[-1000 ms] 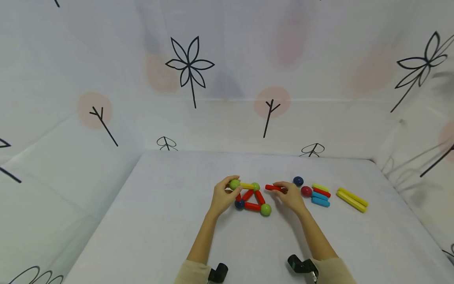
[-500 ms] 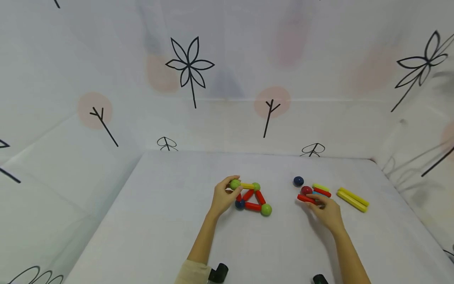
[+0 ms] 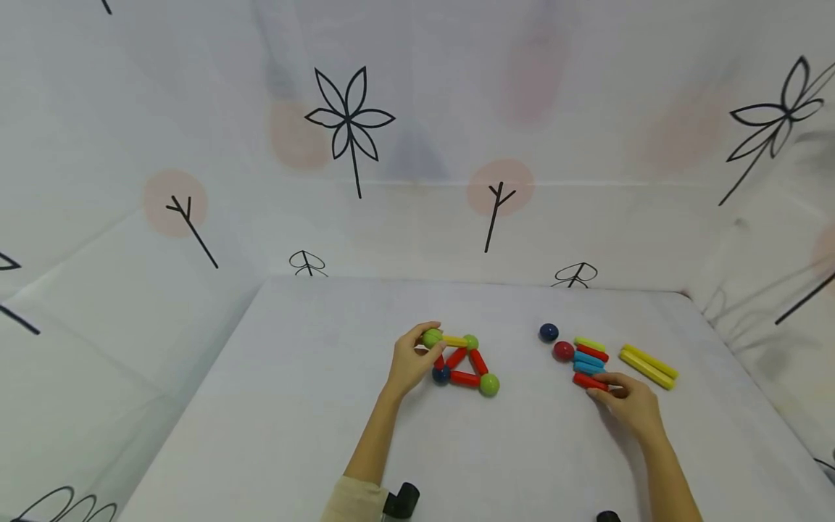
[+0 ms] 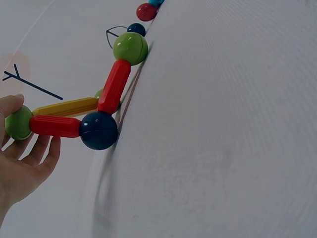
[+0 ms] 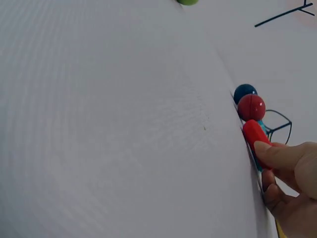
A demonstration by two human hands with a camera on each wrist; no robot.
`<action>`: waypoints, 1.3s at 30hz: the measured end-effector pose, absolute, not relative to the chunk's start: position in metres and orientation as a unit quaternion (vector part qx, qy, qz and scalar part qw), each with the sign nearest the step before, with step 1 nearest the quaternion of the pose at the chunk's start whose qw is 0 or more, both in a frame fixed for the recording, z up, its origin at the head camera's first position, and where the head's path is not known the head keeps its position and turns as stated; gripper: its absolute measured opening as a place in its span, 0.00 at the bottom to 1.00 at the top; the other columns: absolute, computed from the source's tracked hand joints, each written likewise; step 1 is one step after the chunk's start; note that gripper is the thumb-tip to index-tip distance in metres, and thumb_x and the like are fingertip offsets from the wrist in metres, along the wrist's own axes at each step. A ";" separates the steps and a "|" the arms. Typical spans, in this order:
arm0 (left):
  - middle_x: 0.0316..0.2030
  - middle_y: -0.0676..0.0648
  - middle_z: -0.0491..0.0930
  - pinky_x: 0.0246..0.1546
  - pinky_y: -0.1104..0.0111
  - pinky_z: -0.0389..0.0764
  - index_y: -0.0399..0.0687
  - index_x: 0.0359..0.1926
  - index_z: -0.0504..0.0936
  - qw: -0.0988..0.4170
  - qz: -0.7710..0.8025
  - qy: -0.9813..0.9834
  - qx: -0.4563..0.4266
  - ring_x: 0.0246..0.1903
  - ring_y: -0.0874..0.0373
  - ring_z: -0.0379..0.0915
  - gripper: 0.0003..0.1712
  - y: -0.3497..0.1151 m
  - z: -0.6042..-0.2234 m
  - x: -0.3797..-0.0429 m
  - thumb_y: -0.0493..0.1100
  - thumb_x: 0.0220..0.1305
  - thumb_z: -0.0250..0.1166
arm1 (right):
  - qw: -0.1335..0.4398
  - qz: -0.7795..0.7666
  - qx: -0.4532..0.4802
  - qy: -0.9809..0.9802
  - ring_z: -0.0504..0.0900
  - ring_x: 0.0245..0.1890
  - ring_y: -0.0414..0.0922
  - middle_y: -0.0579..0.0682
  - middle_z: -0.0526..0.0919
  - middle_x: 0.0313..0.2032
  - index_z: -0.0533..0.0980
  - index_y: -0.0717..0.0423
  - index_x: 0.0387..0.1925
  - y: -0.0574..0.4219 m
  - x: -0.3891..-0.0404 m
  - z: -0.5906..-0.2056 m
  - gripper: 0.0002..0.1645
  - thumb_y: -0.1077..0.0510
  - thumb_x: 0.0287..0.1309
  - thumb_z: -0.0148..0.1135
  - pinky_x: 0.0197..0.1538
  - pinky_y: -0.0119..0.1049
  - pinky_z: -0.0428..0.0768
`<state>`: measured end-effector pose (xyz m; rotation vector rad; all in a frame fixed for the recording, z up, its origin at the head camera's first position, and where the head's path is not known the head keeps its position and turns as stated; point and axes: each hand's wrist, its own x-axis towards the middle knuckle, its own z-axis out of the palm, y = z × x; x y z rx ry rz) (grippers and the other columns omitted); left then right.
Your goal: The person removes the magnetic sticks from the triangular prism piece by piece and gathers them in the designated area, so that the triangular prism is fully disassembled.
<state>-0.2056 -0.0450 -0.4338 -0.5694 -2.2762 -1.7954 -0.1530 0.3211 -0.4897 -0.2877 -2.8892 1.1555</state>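
My left hand (image 3: 411,360) pinches a light green ball (image 4: 19,123) at the upper left corner of a stick-and-ball frame. Red rods (image 3: 465,379) and a yellow rod (image 4: 67,106) join this ball to a dark blue ball (image 4: 99,130) and two more green balls, one of them the green ball (image 3: 489,384) at the front right. The held corner is raised in the left wrist view. At the right, my right hand (image 3: 629,406) pinches a loose red rod (image 3: 590,381) between thumb and fingers, right beside the blue rods (image 3: 589,367).
Left of the loose rods lie a red ball (image 3: 563,351) and a dark blue ball (image 3: 549,333). A yellow-green rod (image 3: 590,344) and another red rod line up behind the blue ones. Two long yellow rods (image 3: 649,367) lie farther right on the white table (image 3: 293,406).
My right hand has carried the red rod from beside the frame rightward to the front of the blue rods. My left hand and the frame have stayed in place.
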 end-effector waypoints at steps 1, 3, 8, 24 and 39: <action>0.43 0.32 0.79 0.31 0.78 0.75 0.28 0.50 0.76 0.092 -0.606 -0.766 -0.191 0.37 0.47 0.75 0.18 -0.045 -0.434 -0.206 0.28 0.57 0.62 | 0.004 0.370 -0.092 -0.925 0.73 0.47 0.63 0.71 0.72 0.53 0.72 0.66 0.54 0.322 -0.153 -0.489 0.29 0.48 0.61 0.60 0.47 0.56 0.75; 0.44 0.31 0.79 0.31 0.78 0.75 0.28 0.51 0.76 0.090 -0.608 -0.766 -0.191 0.37 0.47 0.75 0.18 -0.045 -0.434 -0.206 0.28 0.58 0.62 | 0.000 0.368 -0.093 -0.925 0.74 0.46 0.63 0.72 0.71 0.53 0.72 0.66 0.54 0.323 -0.154 -0.488 0.28 0.49 0.61 0.59 0.47 0.54 0.76; 0.44 0.30 0.78 0.30 0.79 0.75 0.27 0.51 0.75 0.090 -0.610 -0.763 -0.194 0.37 0.47 0.75 0.18 -0.045 -0.435 -0.206 0.28 0.58 0.62 | 0.010 0.358 -0.088 -0.929 0.75 0.44 0.62 0.72 0.72 0.52 0.74 0.67 0.52 0.323 -0.155 -0.488 0.24 0.53 0.61 0.60 0.44 0.52 0.78; 0.44 0.30 0.79 0.31 0.79 0.74 0.27 0.51 0.76 0.088 -0.604 -0.768 -0.192 0.37 0.48 0.75 0.18 -0.046 -0.433 -0.207 0.28 0.58 0.62 | 0.093 0.345 -0.090 -0.930 0.74 0.41 0.60 0.70 0.73 0.46 0.74 0.69 0.51 0.316 -0.158 -0.499 0.21 0.59 0.59 0.62 0.37 0.40 0.81; 0.44 0.32 0.79 0.31 0.78 0.74 0.28 0.51 0.75 0.084 -0.607 -0.767 -0.191 0.36 0.50 0.74 0.19 -0.045 -0.431 -0.205 0.28 0.57 0.61 | 0.193 0.338 -0.050 -0.920 0.69 0.29 0.48 0.56 0.72 0.27 0.78 0.69 0.39 0.269 -0.167 -0.481 0.13 0.64 0.53 0.65 0.29 0.29 0.68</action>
